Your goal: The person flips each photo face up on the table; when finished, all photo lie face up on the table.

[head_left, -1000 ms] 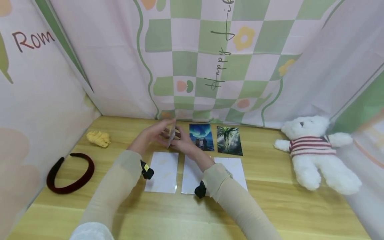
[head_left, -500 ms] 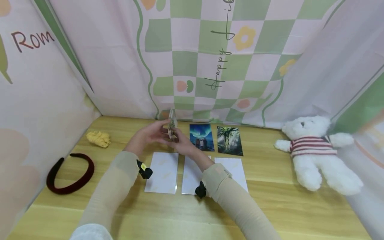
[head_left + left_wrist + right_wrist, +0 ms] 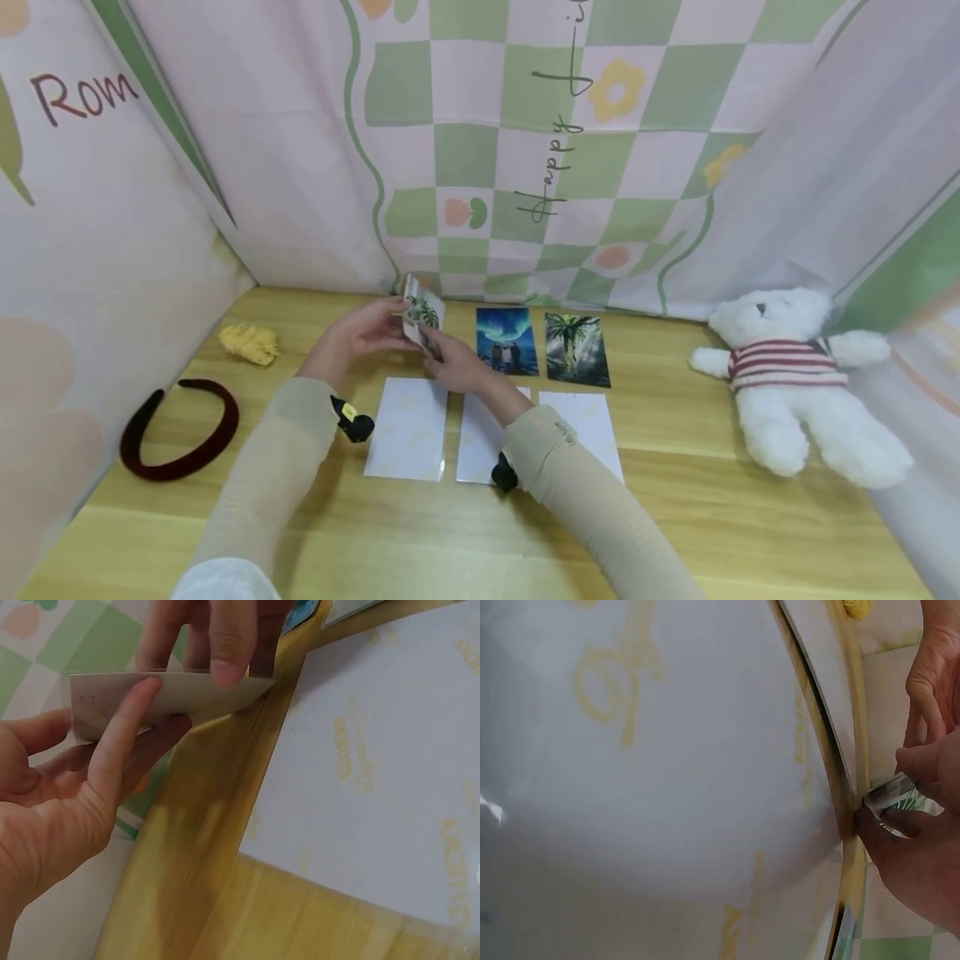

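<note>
Card [image 3: 429, 310] swings from near edge-on, showing you more leaf print. Your left hand [image 3: 367, 327] grips upper-left side, your right hand [image 3: 459, 365] pinches lower end; long axis slants between them, neither nearer. Card sits beyond leftmost of 3 white sheets [image 3: 407, 429], left of 2 pictures [image 3: 506, 337].

A white sheet [image 3: 705, 765] with yellow print spreads from six o'clock through nine to twelve. At three o'clock the right hand [image 3: 926, 844] pinches a card [image 3: 889, 792] with green leaf marks, the left hand [image 3: 934, 679] near it at two. A yellow bundle [image 3: 859, 607] shows at one, green checks [image 3: 896, 949] between four and five
</note>
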`<state>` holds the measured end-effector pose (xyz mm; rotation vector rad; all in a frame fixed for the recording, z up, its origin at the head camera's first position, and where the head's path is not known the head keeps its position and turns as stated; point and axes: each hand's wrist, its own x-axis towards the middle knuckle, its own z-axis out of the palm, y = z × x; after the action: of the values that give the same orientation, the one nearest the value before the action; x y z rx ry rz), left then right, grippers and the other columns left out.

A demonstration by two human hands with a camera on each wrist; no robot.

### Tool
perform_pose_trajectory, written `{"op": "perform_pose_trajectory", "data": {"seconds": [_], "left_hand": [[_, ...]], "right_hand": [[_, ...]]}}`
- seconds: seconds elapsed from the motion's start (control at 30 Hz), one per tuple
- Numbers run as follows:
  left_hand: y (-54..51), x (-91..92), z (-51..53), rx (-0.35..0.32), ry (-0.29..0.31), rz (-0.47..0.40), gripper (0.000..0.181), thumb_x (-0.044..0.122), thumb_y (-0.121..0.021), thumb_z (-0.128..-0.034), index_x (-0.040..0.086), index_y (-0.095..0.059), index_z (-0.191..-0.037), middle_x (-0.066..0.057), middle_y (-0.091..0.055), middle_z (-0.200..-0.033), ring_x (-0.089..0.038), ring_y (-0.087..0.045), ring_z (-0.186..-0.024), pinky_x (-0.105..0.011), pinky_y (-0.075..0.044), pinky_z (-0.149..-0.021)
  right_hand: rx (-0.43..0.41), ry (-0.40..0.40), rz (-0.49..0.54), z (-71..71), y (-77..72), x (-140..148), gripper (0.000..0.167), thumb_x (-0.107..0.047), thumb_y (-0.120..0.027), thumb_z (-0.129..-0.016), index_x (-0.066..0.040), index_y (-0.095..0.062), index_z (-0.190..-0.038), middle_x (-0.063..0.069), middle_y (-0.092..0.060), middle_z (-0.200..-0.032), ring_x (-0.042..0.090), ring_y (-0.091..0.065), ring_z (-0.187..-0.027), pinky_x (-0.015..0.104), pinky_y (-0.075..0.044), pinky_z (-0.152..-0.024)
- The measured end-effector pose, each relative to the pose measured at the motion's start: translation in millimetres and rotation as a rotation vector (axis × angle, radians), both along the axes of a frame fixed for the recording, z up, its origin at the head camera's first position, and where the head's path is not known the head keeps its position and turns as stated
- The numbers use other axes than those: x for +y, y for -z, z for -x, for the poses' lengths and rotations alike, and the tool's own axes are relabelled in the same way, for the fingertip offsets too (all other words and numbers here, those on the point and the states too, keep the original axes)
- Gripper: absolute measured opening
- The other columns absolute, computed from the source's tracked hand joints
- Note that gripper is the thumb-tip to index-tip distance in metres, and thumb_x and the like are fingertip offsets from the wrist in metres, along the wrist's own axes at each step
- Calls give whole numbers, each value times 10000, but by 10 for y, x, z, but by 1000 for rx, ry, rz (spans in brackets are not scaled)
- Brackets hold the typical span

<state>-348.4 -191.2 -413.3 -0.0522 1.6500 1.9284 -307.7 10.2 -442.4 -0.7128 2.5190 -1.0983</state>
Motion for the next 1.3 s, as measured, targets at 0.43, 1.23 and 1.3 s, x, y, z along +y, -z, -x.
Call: {"op": "perform_pose_trajectory", "data": {"seconds": [0.43,1.23,1.3], "left_hand": [[191,-94,60,121,-116,241,558,48,-402,-1091,-59,-244,-1614,-133,-654,-1134,-72,-685,-767,-200,-643,-746],[148,6,-113,635,155,1253,584,263,-641,-942,-41,-568,-1435,-282,-558,-1501,-476,-489,-1419,-566,-412,-1226],[148,14,-134,631,201,1295,620,340,-618,-975,5,-531,-1490,-286,-491,-1556,-514,-406,-1460,-621,-371,-1233]], "right_hand": [[170,-22,-279,16,-10,25,480,-127,-501,-1087,-129,-463,-1565,145,-660,-1414,256,-671,-1023,373,-591,-879],[365,-46,-532,5,7,-63,339,-177,-603,-1054,-132,-664,-1384,78,-726,-1337,260,-692,-1226,384,-579,-1068],[377,-46,-539,3,15,-58,331,-181,-606,-1052,-133,-671,-1374,79,-731,-1324,262,-694,-1215,384,-582,-1060]]}}
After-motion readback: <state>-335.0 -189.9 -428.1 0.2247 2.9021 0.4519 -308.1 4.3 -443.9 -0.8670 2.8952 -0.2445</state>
